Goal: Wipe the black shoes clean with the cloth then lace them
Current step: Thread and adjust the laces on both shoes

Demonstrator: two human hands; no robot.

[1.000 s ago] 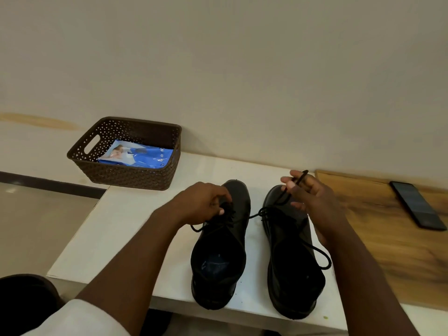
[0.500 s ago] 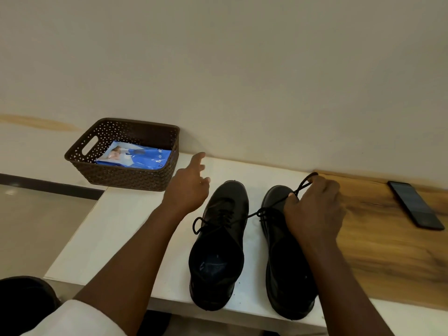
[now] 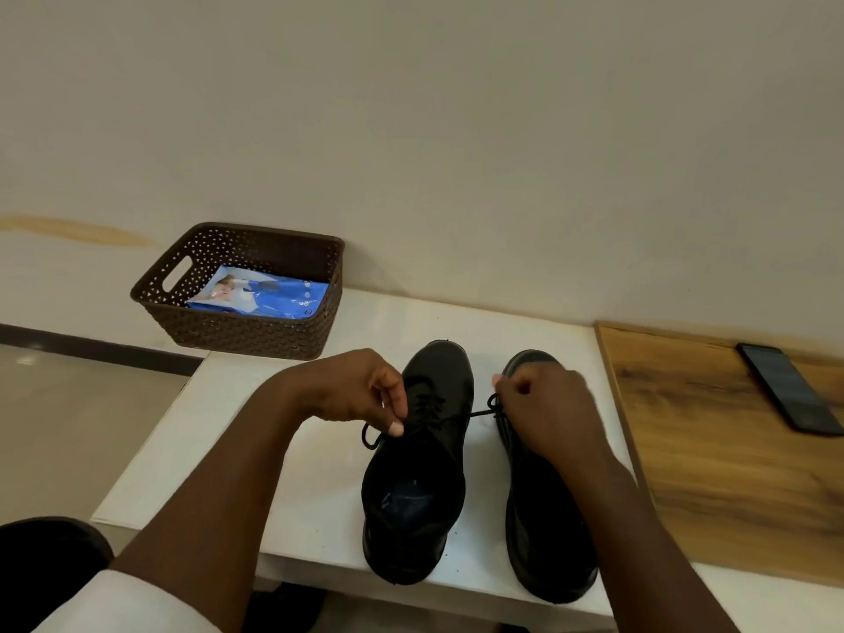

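Two black shoes stand side by side on the white table (image 3: 219,431), toes pointing away from me. My left hand (image 3: 361,388) hovers over the left shoe (image 3: 420,472) and pinches a black lace (image 3: 475,414) at its left side. That lace runs across the left shoe toward the right shoe (image 3: 543,532). My right hand (image 3: 548,413) sits over the front of the right shoe, fingers curled round the lace's other part near a small knot. My right forearm hides much of the right shoe. No cloth is visible.
A brown perforated basket (image 3: 237,331) holding a blue packet (image 3: 260,299) stands at the table's back left corner. A dark phone (image 3: 790,395) lies on the wooden surface (image 3: 730,472) to the right. A plain wall rises behind.
My left hand came back from near the basket and took hold of the lace at the left shoe. My right hand lowered toward the right shoe's front, still holding the lace.
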